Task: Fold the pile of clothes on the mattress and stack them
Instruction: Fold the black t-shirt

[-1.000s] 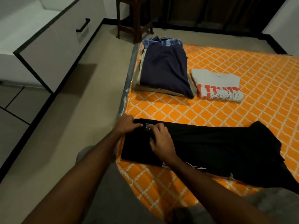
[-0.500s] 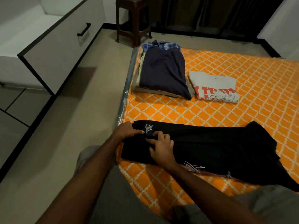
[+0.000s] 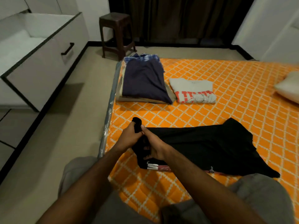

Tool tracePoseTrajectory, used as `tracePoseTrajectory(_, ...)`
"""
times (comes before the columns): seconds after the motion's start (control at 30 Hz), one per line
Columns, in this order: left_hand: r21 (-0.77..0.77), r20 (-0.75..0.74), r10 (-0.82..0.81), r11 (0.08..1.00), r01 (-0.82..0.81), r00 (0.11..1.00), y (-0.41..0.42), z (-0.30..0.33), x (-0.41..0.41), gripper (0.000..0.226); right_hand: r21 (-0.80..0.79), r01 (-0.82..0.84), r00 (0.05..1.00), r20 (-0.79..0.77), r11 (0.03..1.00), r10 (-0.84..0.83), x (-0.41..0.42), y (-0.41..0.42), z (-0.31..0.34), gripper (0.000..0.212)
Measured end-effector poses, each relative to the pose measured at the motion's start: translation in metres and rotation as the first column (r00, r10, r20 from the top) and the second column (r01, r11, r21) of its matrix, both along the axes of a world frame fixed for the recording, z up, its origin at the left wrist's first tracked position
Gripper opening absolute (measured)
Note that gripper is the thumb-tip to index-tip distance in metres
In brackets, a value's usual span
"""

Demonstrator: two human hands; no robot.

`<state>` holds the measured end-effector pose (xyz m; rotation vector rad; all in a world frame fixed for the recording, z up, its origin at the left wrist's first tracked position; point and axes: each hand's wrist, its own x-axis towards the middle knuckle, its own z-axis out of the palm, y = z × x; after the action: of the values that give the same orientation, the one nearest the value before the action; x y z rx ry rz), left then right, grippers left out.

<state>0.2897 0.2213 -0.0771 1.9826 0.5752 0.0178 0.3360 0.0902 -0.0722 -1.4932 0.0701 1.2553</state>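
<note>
A black T-shirt lies stretched across the near part of the orange mattress, its right end spread out. My left hand and my right hand both grip its bunched left end, lifted a little off the mattress. A tip of black cloth sticks up above my left fist. Farther back at the mattress's left edge stands a stack of folded clothes with a dark navy piece on top. To its right lies a folded grey T-shirt with red print.
A white pillow sits at the right edge. A brown stool stands beyond the mattress's far left corner. An open white drawer unit is to the left across a strip of floor. My knees are at the near edge.
My hands have gone from pressing flat on the shirt's left end to gripping and bunching it, raising it off the mattress. The camera tilted up, showing more of the room.
</note>
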Motion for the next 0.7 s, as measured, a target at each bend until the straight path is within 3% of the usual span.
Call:
tracePoseTrajectory(0.1, 0.082, 0.008, -0.096, 0.992, 0.095, 0.995, -0.037, 0.017, 0.021, 0.026, 0.088, 0.085, 0.995, -0.064, 0.992, -0.079, 0.017, -0.021, 0.018, 0.083)
tracePoseTrajectory(0.23, 0.025, 0.027, -0.144, 0.989, 0.143, 0.989, -0.088, 0.033, 0.055, 0.038, 0.137, 0.188, 0.982, -0.055, 0.973, -0.182, 0.043, -0.072, 0.036, 0.064)
tracePoseTrajectory(0.33, -0.194, 0.033, -0.238, 0.951, 0.24, 0.971, -0.135, 0.034, 0.081, 0.031, 0.15, 0.277, 0.961, -0.045, 0.949, -0.274, 0.067, -0.124, 0.037, 0.061)
tracePoseTrajectory(0.4, -0.396, -0.007, -0.342, 0.864, 0.311, 0.94, -0.16, 0.028, 0.096, 0.039, 0.142, 0.3, 0.954, -0.023, 0.943, -0.3, 0.078, -0.159, 0.033, 0.051)
tracePoseTrajectory(0.5, -0.504, -0.038, -0.44, 0.784, 0.363, 0.897, -0.186, 0.014, 0.11, 0.05, 0.072, 0.307, 0.951, -0.005, 0.949, -0.308, 0.09, -0.205, 0.026, 0.033)
tracePoseTrajectory(0.6, -0.302, -0.031, -0.429, 0.865, 0.4, 0.903, -0.195, 0.0, 0.106, 0.041, -0.05, 0.34, 0.937, 0.106, 0.939, -0.334, 0.107, -0.235, 0.001, 0.026)
tracePoseTrajectory(0.67, 0.065, 0.023, -0.354, 0.934, 0.352, 0.935, -0.187, -0.014, 0.096, 0.035, -0.214, 0.334, 0.923, 0.272, 0.918, -0.273, 0.118, -0.247, -0.022, 0.021)
tracePoseTrajectory(0.7, 0.277, 0.042, -0.287, 0.923, 0.265, 0.957, -0.18, -0.022, 0.09, 0.037, -0.273, 0.35, 0.906, 0.341, 0.896, -0.25, 0.122, -0.252, -0.032, 0.017)
